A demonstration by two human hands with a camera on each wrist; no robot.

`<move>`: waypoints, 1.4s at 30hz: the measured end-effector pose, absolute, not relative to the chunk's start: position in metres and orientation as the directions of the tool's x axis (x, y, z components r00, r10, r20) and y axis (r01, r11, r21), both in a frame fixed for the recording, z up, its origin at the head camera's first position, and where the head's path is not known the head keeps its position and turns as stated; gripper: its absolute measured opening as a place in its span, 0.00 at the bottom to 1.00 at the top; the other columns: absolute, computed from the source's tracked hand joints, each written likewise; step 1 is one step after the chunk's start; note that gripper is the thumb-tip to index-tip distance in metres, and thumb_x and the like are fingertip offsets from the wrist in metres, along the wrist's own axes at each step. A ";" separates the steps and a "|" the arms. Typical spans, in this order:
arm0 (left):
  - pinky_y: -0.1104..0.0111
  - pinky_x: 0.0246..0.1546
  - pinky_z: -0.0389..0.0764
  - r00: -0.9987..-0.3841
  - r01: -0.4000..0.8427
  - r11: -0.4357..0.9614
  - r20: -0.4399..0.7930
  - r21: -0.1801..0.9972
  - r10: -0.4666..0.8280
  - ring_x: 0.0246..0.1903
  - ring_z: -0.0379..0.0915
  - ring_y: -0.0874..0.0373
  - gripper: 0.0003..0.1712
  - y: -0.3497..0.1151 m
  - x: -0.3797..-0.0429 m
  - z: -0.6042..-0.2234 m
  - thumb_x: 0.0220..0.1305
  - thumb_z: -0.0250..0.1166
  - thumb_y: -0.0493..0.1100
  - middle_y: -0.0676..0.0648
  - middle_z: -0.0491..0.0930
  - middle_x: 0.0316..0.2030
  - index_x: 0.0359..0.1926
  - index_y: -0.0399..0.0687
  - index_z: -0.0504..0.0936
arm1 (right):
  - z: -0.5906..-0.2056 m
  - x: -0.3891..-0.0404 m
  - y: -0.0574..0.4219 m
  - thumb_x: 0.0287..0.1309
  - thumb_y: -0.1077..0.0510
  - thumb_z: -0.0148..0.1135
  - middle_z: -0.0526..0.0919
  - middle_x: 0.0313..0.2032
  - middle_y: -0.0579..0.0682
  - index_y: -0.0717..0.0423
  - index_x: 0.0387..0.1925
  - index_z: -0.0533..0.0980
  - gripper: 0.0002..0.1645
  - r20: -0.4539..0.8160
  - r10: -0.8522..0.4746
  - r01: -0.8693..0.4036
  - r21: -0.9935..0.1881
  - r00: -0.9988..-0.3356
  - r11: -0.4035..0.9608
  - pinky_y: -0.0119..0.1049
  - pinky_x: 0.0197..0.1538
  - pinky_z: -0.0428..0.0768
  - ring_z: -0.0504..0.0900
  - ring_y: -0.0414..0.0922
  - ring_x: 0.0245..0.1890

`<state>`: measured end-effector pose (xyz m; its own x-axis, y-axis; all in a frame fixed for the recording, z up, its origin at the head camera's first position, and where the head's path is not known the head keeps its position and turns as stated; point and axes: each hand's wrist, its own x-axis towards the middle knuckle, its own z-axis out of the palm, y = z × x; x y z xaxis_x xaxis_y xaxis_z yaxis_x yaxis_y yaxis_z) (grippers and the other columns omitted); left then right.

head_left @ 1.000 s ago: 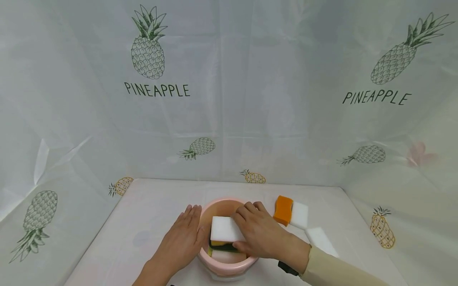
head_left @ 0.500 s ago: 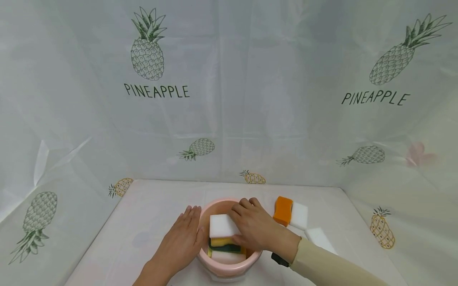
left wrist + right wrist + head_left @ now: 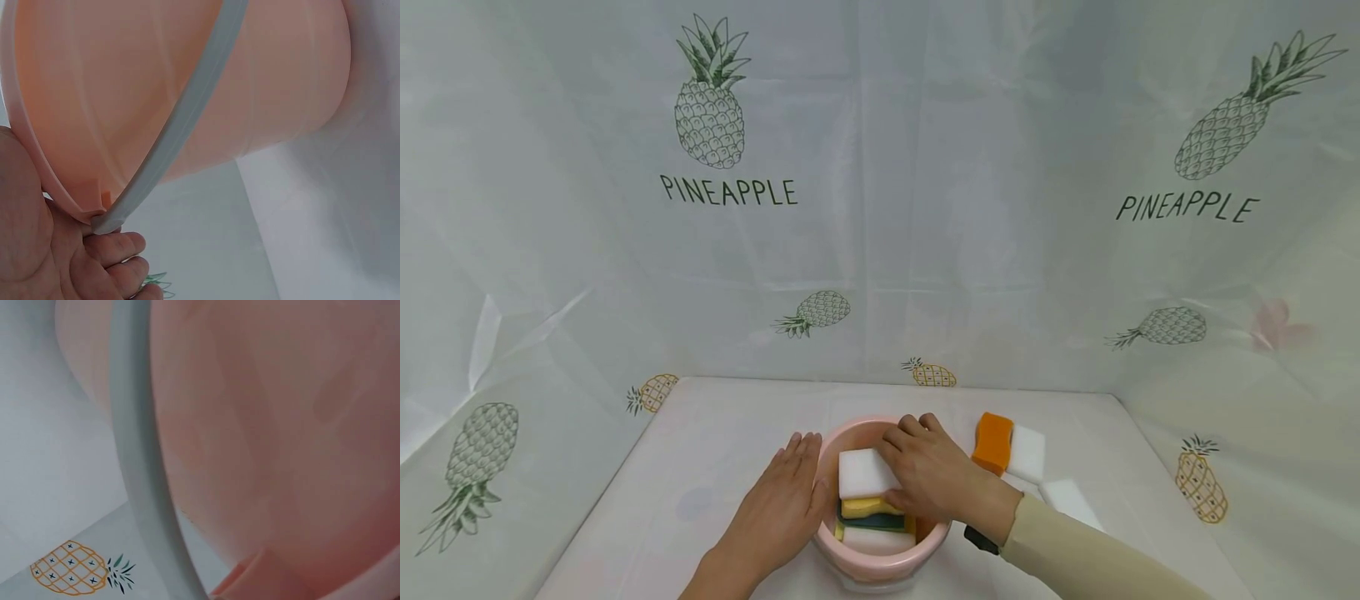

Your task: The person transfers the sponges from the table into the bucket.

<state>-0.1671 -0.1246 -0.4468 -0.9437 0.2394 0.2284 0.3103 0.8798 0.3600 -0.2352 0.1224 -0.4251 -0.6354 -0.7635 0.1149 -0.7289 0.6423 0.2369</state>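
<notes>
A pink bucket (image 3: 880,567) with a grey handle (image 3: 181,115) stands on the table. Sponges are stacked inside it: a white sponge (image 3: 863,473) on top, a yellow sponge (image 3: 861,507) with a dark green layer beneath, and another white one (image 3: 878,541) lower down. My right hand (image 3: 928,471) reaches over the rim and grips the right side of the top white sponge, its fingers curled and partly hidden. My left hand (image 3: 781,500) rests against the bucket's left rim with straight fingers; in the left wrist view its palm touches the rim by the handle's end.
Right of the bucket lie an orange sponge (image 3: 994,443) and a white sponge (image 3: 1027,452) side by side. Nearer the right sleeve is another white sponge (image 3: 1072,502). A sheet printed with pineapples (image 3: 709,125) walls in the table's back and sides.
The right hand has shifted slightly left and away from me with the top white sponge, showing more of the yellow sponge below. The left hand and the bucket hold their place.
</notes>
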 end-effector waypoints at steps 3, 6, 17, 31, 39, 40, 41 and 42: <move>0.45 0.79 0.62 -0.943 0.311 0.881 0.232 0.357 0.238 0.79 0.57 0.39 0.33 -0.124 -0.167 -0.447 0.82 0.51 0.48 0.34 0.66 0.76 0.77 0.31 0.65 | -0.426 -0.236 0.122 0.63 0.28 0.67 0.82 0.57 0.45 0.49 0.64 0.77 0.39 0.123 -0.765 -0.724 0.257 -0.633 0.640 0.43 0.58 0.74 0.74 0.46 0.53; 0.45 0.79 0.62 -0.943 0.311 0.880 0.234 0.360 0.237 0.79 0.57 0.39 0.33 -0.124 -0.167 -0.447 0.82 0.51 0.48 0.34 0.66 0.77 0.77 0.31 0.65 | -0.427 -0.237 0.122 0.62 0.29 0.68 0.83 0.57 0.46 0.50 0.63 0.78 0.39 0.131 -0.766 -0.719 0.274 -0.630 0.639 0.42 0.57 0.75 0.75 0.46 0.53; 0.45 0.79 0.61 -0.945 0.309 0.879 0.219 0.364 0.241 0.80 0.56 0.39 0.33 -0.125 -0.167 -0.446 0.83 0.51 0.49 0.35 0.65 0.77 0.78 0.32 0.64 | -0.429 -0.238 0.121 0.62 0.28 0.69 0.84 0.55 0.47 0.51 0.61 0.79 0.39 0.154 -0.754 -0.705 0.275 -0.638 0.653 0.42 0.56 0.76 0.76 0.46 0.53; 0.45 0.79 0.61 -0.948 0.299 0.882 0.216 0.366 0.232 0.80 0.56 0.40 0.33 -0.124 -0.169 -0.448 0.83 0.50 0.49 0.35 0.64 0.78 0.78 0.32 0.64 | -0.428 -0.238 0.138 0.67 0.35 0.67 0.83 0.51 0.45 0.50 0.58 0.79 0.29 0.348 -0.715 -0.691 0.213 -0.607 0.690 0.43 0.54 0.74 0.75 0.46 0.50; 0.45 0.79 0.62 -0.947 0.303 0.878 0.222 0.371 0.233 0.80 0.56 0.40 0.33 -0.125 -0.167 -0.449 0.83 0.51 0.48 0.35 0.65 0.77 0.78 0.32 0.64 | -0.427 -0.243 0.157 0.65 0.42 0.70 0.82 0.45 0.48 0.53 0.52 0.78 0.23 0.481 -0.676 -0.649 0.253 -0.559 0.717 0.44 0.51 0.74 0.76 0.48 0.47; 0.46 0.79 0.62 -0.947 0.303 0.878 0.222 0.370 0.234 0.80 0.56 0.40 0.33 -0.125 -0.167 -0.449 0.83 0.51 0.48 0.35 0.65 0.77 0.78 0.31 0.64 | -0.427 -0.244 0.159 0.64 0.42 0.71 0.82 0.45 0.48 0.53 0.52 0.78 0.24 0.493 -0.668 -0.645 0.250 -0.557 0.722 0.44 0.51 0.74 0.76 0.49 0.47; 0.46 0.79 0.62 -0.947 0.304 0.878 0.222 0.371 0.234 0.80 0.56 0.40 0.33 -0.125 -0.167 -0.448 0.83 0.51 0.48 0.35 0.65 0.77 0.78 0.31 0.64 | -0.427 -0.244 0.162 0.63 0.43 0.72 0.82 0.45 0.48 0.54 0.52 0.78 0.25 0.504 -0.661 -0.644 0.242 -0.556 0.726 0.44 0.51 0.74 0.76 0.49 0.47; 0.46 0.79 0.62 -0.946 0.304 0.877 0.223 0.371 0.234 0.80 0.56 0.40 0.33 -0.125 -0.167 -0.449 0.83 0.51 0.48 0.35 0.65 0.77 0.78 0.31 0.64 | -0.427 -0.245 0.165 0.63 0.43 0.72 0.82 0.45 0.48 0.54 0.52 0.78 0.24 0.515 -0.653 -0.638 0.240 -0.555 0.732 0.45 0.50 0.74 0.76 0.49 0.46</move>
